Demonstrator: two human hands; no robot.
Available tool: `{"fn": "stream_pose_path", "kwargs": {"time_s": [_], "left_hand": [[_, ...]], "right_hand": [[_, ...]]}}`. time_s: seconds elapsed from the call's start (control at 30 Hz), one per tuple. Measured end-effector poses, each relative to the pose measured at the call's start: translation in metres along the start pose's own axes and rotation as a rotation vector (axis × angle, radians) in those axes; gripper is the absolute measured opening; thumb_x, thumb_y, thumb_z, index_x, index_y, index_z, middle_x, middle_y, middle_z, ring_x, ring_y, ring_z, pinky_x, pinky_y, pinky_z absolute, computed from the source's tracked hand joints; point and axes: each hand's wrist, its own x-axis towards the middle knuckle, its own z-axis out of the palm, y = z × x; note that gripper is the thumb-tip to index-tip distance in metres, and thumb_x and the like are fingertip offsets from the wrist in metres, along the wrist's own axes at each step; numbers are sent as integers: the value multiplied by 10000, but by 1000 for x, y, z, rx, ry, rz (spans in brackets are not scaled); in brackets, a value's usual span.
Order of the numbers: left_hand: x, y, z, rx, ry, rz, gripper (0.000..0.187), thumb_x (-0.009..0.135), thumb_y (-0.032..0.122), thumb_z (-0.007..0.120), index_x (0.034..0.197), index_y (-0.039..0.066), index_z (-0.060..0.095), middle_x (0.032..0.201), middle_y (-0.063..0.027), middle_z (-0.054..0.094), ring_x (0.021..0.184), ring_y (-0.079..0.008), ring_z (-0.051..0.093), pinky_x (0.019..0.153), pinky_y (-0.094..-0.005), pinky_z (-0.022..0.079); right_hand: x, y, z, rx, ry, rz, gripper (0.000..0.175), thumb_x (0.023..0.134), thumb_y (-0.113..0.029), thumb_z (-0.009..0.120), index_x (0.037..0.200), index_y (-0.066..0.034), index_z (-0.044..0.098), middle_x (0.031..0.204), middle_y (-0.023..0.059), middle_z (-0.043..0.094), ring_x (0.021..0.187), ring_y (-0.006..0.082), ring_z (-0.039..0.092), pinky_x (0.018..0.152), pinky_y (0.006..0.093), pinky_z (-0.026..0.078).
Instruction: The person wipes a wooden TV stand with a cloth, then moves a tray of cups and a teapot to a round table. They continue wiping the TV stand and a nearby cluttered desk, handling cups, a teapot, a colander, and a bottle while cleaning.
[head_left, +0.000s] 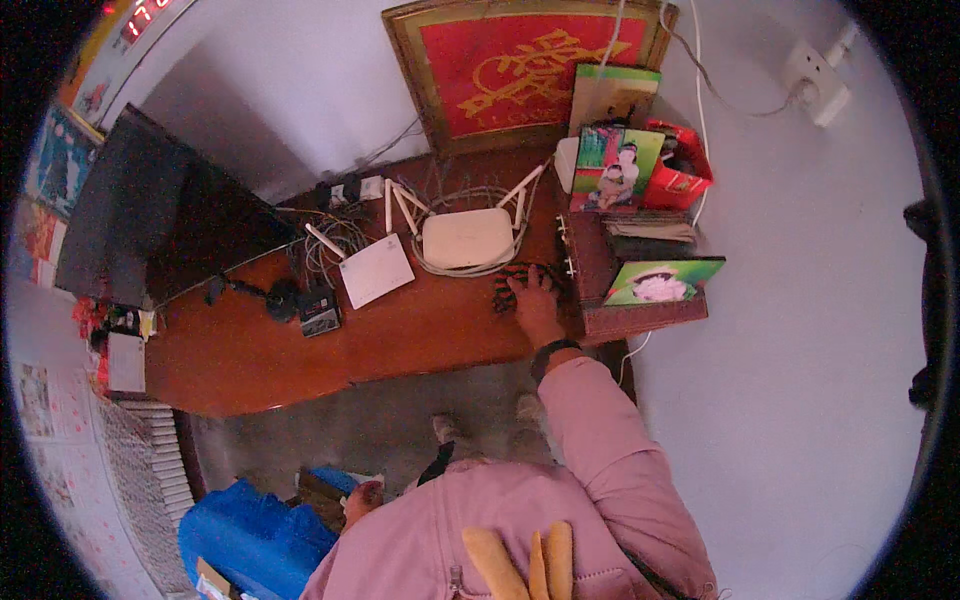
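Note:
My right hand (534, 296) lies on a dark, striped thing (504, 280) at the right of the brown desk (442, 337). The fingers cover much of it, and whether they grip it cannot be made out. Just behind that hand sits a white router (469, 238) with its antennas raised and a cable looped round it. A flat white box-shaped device (376, 271) with an antenna lies to its left. Low in the view my left hand (365, 499) is beside a blue bag or cloth (255, 532), partly hidden by the pink sleeve; what it touches is unclear.
A large dark monitor or television (165, 217) stands at the left. Tangled cables (326, 236) and a small dark box (320, 311) lie near it. Right of my right hand are a brown case (637, 316), picture cards (615, 169) and a red box (679, 169). A framed red picture (525, 67) leans behind.

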Motion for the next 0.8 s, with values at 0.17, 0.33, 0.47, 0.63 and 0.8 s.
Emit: {"fn": "stream_pose_path", "kwargs": {"time_s": [0.17, 0.33, 0.47, 0.63, 0.8], "left_hand": [[23, 18, -22, -49, -44, 45, 307, 793, 196, 593, 1080, 101, 647, 951, -160, 647, 832, -295, 639, 732, -387, 504], [46, 61, -28, 121, 39, 257, 349, 781, 160, 549, 1116, 103, 628, 920, -144, 649, 876, -279, 634, 746, -382, 494], [89, 81, -29, -125, -210, 227, 349, 778, 172, 554, 1113, 110, 628, 929, -149, 649, 918, -288, 625, 780, -389, 486], [108, 141, -44, 155, -114, 511, 327, 777, 154, 568, 1092, 95, 637, 959, -170, 650, 934, -308, 623, 817, -402, 479], [126, 239, -61, 154, -216, 895, 329, 786, 132, 559, 1101, 61, 624, 970, -170, 644, 935, -298, 616, 823, -398, 477]], "right_hand": [[-48, -2, 2, 283, -150, 199, 329, 864, -155, 507, 1173, -238, 583, 1345, 159, 401, 1085, 374, 487, 795, 457, 503], [-147, 4, -9, 165, -5, -145, 311, 840, -139, 532, 1132, -200, 620, 1319, 131, 450, 946, 360, 566, 810, 420, 499], [-228, 21, -8, 998, -294, 130, 352, 790, -65, 559, 1125, -141, 638, 1182, 121, 594, 884, 302, 619, 813, 355, 496], [-327, 107, 12, 1402, -178, 482, 359, 788, -2, 527, 1117, -85, 645, 886, 85, 673, 687, 148, 613, 646, 329, 532], [-438, 151, 28, 1694, -5, 1256, 327, 799, 21, 500, 1056, -77, 677, 805, 65, 669, 631, 163, 608, 570, 356, 534]]}}
